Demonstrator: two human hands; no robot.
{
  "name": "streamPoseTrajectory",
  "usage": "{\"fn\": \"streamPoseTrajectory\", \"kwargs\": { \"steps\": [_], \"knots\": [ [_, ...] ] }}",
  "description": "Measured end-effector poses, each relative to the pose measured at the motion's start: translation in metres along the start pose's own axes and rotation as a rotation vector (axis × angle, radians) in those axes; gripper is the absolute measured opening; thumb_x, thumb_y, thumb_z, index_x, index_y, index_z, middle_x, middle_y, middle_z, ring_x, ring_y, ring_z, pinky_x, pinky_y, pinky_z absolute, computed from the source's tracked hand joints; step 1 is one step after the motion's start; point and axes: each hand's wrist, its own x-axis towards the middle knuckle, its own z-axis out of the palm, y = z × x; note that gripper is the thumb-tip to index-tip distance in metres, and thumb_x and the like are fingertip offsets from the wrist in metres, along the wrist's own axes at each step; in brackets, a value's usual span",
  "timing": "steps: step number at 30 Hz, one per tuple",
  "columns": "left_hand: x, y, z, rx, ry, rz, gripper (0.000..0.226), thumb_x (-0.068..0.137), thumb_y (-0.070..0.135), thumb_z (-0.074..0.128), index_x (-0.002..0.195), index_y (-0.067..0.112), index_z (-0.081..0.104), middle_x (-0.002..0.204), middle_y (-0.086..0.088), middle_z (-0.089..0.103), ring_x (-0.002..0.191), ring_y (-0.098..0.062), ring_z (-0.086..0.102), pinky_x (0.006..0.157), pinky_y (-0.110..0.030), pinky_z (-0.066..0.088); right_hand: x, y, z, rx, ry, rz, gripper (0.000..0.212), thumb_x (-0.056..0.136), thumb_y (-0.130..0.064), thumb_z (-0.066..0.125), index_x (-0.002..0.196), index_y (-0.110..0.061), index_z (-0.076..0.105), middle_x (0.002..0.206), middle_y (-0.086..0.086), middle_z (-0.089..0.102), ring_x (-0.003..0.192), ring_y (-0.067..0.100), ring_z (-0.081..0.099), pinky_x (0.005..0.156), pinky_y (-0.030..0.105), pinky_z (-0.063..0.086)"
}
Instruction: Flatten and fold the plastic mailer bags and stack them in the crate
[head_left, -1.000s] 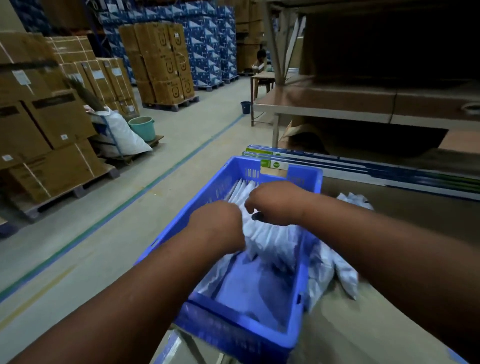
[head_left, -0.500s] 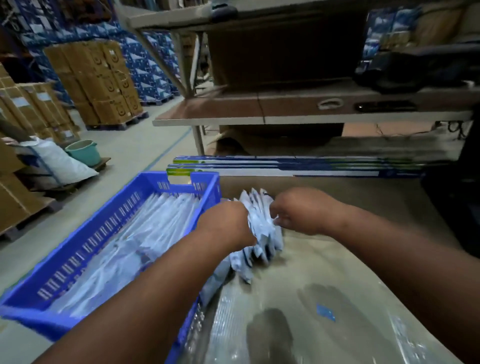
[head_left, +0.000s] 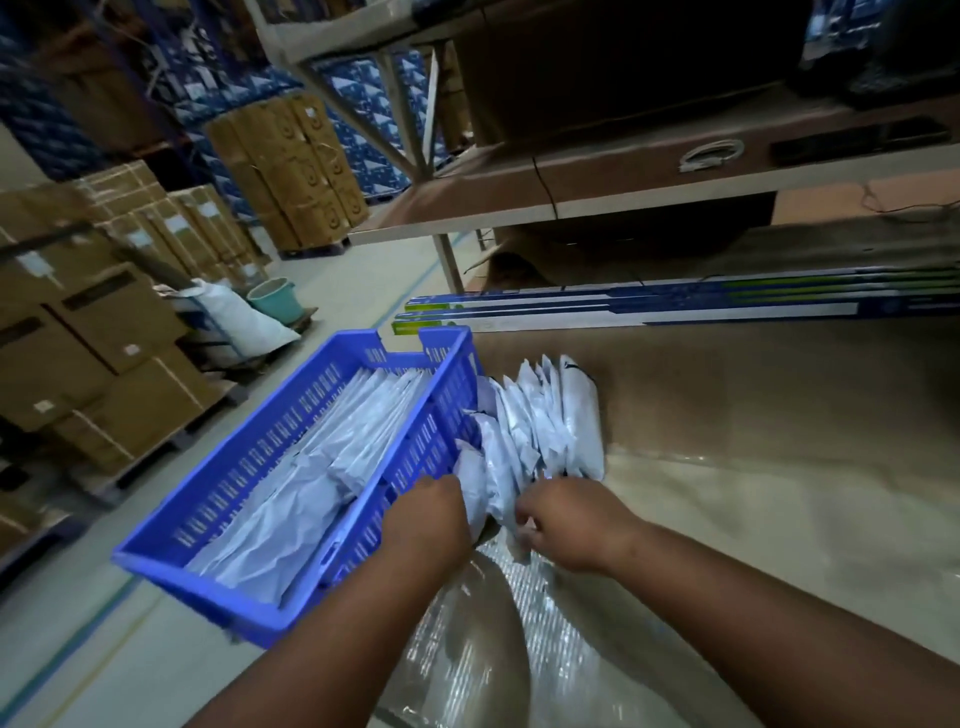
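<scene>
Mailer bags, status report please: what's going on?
Both hands, left hand and right hand, gripping loose mailer bags beside crate. Crate part-filled. Nothing blocking.

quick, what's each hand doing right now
Left hand: grips the near end of the mailer bags beside the blue crate.
Right hand: pinches the same bags.

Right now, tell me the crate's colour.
Blue: the crate shows best in the head view.
</scene>
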Motion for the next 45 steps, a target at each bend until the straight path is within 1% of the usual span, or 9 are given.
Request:
{"fn": "streamPoseTrajectory", "kwargs": {
  "steps": [6, 11, 17, 22, 26, 30, 35, 41, 45],
  "knots": [
    [0.011, -0.013, 0.049, -0.091, 0.004, -0.067, 0.044, 0.092, 0.033, 0.07, 0.131, 0.024, 0.052, 0.121, -0.007, 0.062, 0.112, -0.03, 0.07, 0.092, -0.045, 0.06, 0.018, -0.029, 0.045, -0.085, -0.056, -0.088, 0.043, 0.096, -0.039, 0.052, 0.138, -0.044, 0.056, 0.12, 0.0, 0.071, 0.11, 0.029, 0.068, 0.086, 0.039, 0.054],
    [0.011, -0.015, 0.054, -0.174, 0.073, -0.064, 0.032, 0.089, 0.017, 0.069, 0.119, 0.021, 0.061, 0.113, -0.004, 0.069, 0.104, -0.028, 0.073, 0.086, -0.039, 0.06, 0.03, 0.008, 0.046, -0.164, 0.089, 0.182, 0.035, 0.099, -0.026, 0.051, 0.132, -0.033, 0.06, 0.116, 0.001, 0.071, 0.103, 0.025, 0.07, 0.078, 0.036, 0.052],
    [0.005, -0.004, 0.065, -0.304, 0.157, 0.096, 0.022, 0.091, 0.015, 0.06, 0.111, 0.023, 0.056, 0.113, -0.005, 0.062, 0.099, -0.035, 0.068, 0.079, -0.042, 0.052, 0.024, 0.069, 0.01, -0.117, 0.081, 0.469, 0.041, 0.095, -0.036, 0.058, 0.136, -0.033, 0.058, 0.135, -0.003, 0.066, 0.119, 0.022, 0.066, 0.095, 0.037, 0.055],
    [-0.003, 0.009, 0.077, -0.314, 0.229, 0.316, 0.025, 0.087, 0.026, 0.073, 0.096, 0.028, 0.05, 0.105, 0.007, 0.054, 0.082, -0.025, 0.061, 0.061, -0.036, 0.034, -0.023, 0.066, 0.006, 0.197, 0.148, 0.437, 0.062, 0.087, -0.026, 0.063, 0.147, -0.033, 0.055, 0.147, -0.006, 0.058, 0.127, 0.018, 0.06, 0.104, 0.037, 0.051],
    [-0.014, 0.022, 0.08, -0.402, 0.295, 0.482, 0.021, 0.082, 0.014, 0.064, 0.086, 0.026, 0.047, 0.093, 0.006, 0.05, 0.073, -0.022, 0.052, 0.058, -0.035, 0.026, -0.094, 0.067, 0.014, 0.698, 0.43, 0.453, 0.041, 0.094, -0.009, 0.056, 0.119, -0.036, 0.075, 0.125, -0.013, 0.069, 0.108, 0.008, 0.067, 0.094, 0.03, 0.054],
    [-0.026, 0.051, 0.084, -0.455, 0.315, 0.579, 0.023, 0.083, 0.015, 0.067, 0.082, 0.024, 0.046, 0.087, 0.005, 0.049, 0.064, -0.025, 0.05, 0.052, -0.034, 0.032, -0.154, 0.064, 0.003, 1.019, 0.327, 0.54, 0.021, 0.107, -0.039, 0.058, 0.115, -0.039, 0.077, 0.125, -0.017, 0.067, 0.116, 0.007, 0.065, 0.09, 0.033, 0.057],
    [-0.034, 0.091, 0.085, -0.483, 0.32, 0.658, 0.027, 0.082, 0.014, 0.072, 0.083, 0.024, 0.046, 0.089, 0.005, 0.049, 0.064, -0.024, 0.051, 0.052, -0.035, 0.034, -0.191, 0.075, 0.007, 0.353, 0.021, 0.38, 0.082, 0.074, -0.078, 0.076, 0.145, -0.049, 0.05, 0.135, -0.027, 0.045, 0.121, -0.005, 0.052, 0.1, 0.017, 0.044],
    [-0.048, 0.076, 0.108, -0.419, 0.288, 0.799, 0.023, 0.08, 0.001, 0.066, 0.087, 0.018, 0.052, 0.098, 0.004, 0.051, 0.079, -0.021, 0.051, 0.061, -0.034, 0.041, -0.221, 0.078, 0.039, -0.114, 0.093, 0.31, 0.059, 0.092, -0.043, 0.057, 0.15, -0.041, 0.044, 0.129, -0.007, 0.054, 0.112, 0.022, 0.052, 0.088, 0.037, 0.049],
    [-0.063, 0.044, 0.127, -0.314, 0.312, 0.911, 0.011, 0.088, 0.01, 0.071, 0.098, 0.014, 0.067, 0.12, -0.003, 0.061, 0.105, -0.028, 0.06, 0.085, -0.04, 0.052, -0.247, 0.076, 0.046, -0.094, 0.096, 0.282, 0.066, 0.09, -0.062, 0.059, 0.15, -0.036, 0.05, 0.147, 0.0, 0.051, 0.13, 0.026, 0.05, 0.102, 0.046, 0.048]
  ]
}}
